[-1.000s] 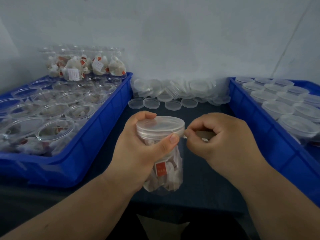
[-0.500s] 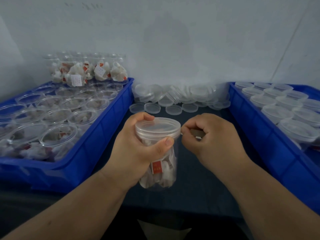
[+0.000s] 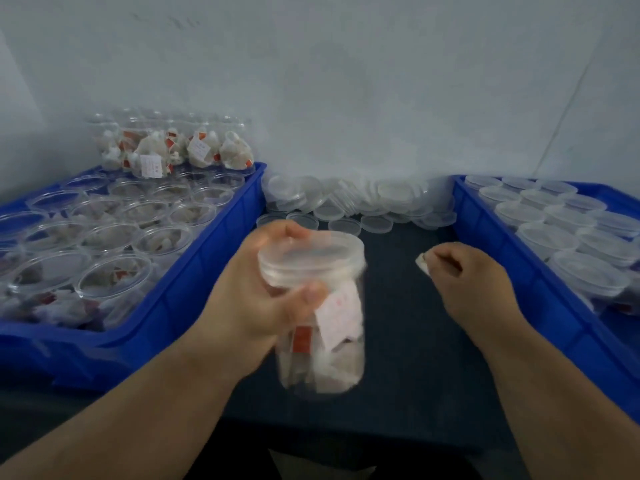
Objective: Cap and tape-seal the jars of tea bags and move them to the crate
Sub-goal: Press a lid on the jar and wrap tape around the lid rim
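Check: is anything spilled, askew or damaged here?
Nothing spilled or broken. Only the loose clear plastic lids heaped against the wall lie untidily, some tilted on edge. The capped clear jar of tea bags in the left hand looks intact.

Dark table (image 3: 408,323) holds left crate (image 3: 194,292), right crate (image 3: 485,220), loose lids (image 3: 377,223).

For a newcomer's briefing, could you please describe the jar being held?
Between the left blue crate and the right blue crate, above the dark table, the left hand grips a clear lidded jar of tea bags. No other jar is in a hand.
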`<state>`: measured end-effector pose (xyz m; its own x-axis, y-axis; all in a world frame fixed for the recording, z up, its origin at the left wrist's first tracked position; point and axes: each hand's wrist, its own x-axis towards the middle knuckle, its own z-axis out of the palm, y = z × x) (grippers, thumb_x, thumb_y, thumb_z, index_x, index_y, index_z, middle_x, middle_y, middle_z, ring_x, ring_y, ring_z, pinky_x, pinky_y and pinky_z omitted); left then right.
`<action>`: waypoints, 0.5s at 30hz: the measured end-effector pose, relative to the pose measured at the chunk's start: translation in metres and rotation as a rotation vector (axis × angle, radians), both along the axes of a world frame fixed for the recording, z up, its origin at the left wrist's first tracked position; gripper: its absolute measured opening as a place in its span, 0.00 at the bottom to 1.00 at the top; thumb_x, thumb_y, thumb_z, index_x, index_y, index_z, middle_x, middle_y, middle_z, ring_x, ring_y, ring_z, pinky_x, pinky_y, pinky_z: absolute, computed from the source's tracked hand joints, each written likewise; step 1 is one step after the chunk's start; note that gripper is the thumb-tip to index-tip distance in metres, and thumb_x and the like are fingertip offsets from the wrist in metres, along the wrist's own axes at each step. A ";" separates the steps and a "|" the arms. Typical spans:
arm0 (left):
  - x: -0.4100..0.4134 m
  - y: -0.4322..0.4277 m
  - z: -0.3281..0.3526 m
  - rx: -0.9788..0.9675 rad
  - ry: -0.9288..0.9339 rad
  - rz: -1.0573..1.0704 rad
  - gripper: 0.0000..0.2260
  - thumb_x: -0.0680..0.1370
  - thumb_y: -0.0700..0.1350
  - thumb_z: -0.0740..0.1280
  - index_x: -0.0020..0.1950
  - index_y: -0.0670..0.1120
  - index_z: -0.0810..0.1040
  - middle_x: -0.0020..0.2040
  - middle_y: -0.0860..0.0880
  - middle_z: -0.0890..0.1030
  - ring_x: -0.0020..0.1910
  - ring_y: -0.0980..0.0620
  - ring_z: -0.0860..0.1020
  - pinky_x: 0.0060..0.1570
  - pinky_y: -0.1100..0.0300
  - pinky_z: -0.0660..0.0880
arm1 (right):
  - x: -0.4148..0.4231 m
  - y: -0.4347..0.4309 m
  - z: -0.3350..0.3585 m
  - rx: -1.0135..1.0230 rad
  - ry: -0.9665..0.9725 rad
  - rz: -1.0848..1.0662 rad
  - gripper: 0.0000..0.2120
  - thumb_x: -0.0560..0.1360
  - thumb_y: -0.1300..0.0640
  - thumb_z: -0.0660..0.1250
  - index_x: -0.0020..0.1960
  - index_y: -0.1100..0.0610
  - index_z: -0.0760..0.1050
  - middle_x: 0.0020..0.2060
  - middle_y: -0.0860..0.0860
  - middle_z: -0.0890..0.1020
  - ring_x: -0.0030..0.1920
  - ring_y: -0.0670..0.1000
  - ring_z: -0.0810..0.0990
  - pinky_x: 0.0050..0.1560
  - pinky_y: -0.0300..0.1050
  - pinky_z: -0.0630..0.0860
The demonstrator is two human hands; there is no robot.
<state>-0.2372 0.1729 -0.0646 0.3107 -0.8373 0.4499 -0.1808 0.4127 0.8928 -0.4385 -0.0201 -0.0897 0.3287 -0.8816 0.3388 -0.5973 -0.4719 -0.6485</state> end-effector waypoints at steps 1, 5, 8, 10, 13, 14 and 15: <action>0.003 -0.001 -0.001 0.008 0.091 0.008 0.36 0.58 0.68 0.81 0.58 0.50 0.77 0.51 0.49 0.84 0.49 0.48 0.84 0.45 0.56 0.79 | 0.002 0.005 -0.008 -0.021 0.052 0.057 0.08 0.77 0.43 0.60 0.42 0.42 0.74 0.40 0.36 0.79 0.39 0.38 0.78 0.32 0.35 0.70; 0.003 -0.005 -0.010 0.068 0.293 0.031 0.39 0.52 0.68 0.83 0.59 0.54 0.79 0.56 0.45 0.84 0.52 0.44 0.83 0.52 0.46 0.79 | 0.017 0.027 -0.046 0.020 0.388 0.337 0.16 0.78 0.37 0.55 0.66 0.31 0.66 0.51 0.39 0.76 0.48 0.40 0.75 0.49 0.39 0.72; 0.001 -0.005 -0.016 0.146 0.318 0.060 0.31 0.53 0.64 0.83 0.53 0.60 0.82 0.54 0.48 0.85 0.51 0.45 0.85 0.49 0.49 0.80 | 0.017 0.037 -0.071 -0.039 0.616 0.476 0.35 0.78 0.34 0.54 0.70 0.26 0.30 0.54 0.41 0.73 0.55 0.43 0.72 0.61 0.43 0.69; 0.002 -0.005 -0.019 0.192 0.337 0.096 0.27 0.56 0.61 0.80 0.53 0.60 0.81 0.50 0.52 0.86 0.48 0.49 0.86 0.45 0.54 0.81 | 0.016 0.039 -0.081 -0.064 0.622 0.513 0.36 0.77 0.33 0.53 0.73 0.32 0.29 0.63 0.43 0.71 0.64 0.46 0.69 0.68 0.43 0.64; 0.001 -0.005 -0.023 0.275 0.306 0.151 0.31 0.57 0.64 0.79 0.57 0.58 0.78 0.50 0.52 0.85 0.48 0.52 0.86 0.45 0.55 0.81 | 0.013 0.037 -0.082 -0.102 0.680 0.472 0.35 0.79 0.34 0.52 0.79 0.41 0.40 0.71 0.45 0.67 0.72 0.48 0.63 0.73 0.44 0.54; 0.000 -0.004 -0.023 0.298 0.273 0.179 0.32 0.58 0.67 0.79 0.58 0.59 0.77 0.51 0.51 0.84 0.48 0.54 0.85 0.46 0.56 0.80 | 0.013 0.037 -0.078 -0.119 0.747 0.448 0.34 0.79 0.34 0.52 0.80 0.42 0.42 0.72 0.45 0.66 0.73 0.49 0.62 0.74 0.45 0.52; -0.001 -0.004 -0.023 0.315 0.232 0.206 0.31 0.61 0.72 0.76 0.58 0.60 0.76 0.53 0.51 0.83 0.48 0.56 0.84 0.47 0.57 0.79 | 0.013 0.037 -0.071 -0.112 0.773 0.430 0.34 0.80 0.35 0.53 0.80 0.43 0.45 0.72 0.45 0.66 0.73 0.49 0.62 0.74 0.46 0.51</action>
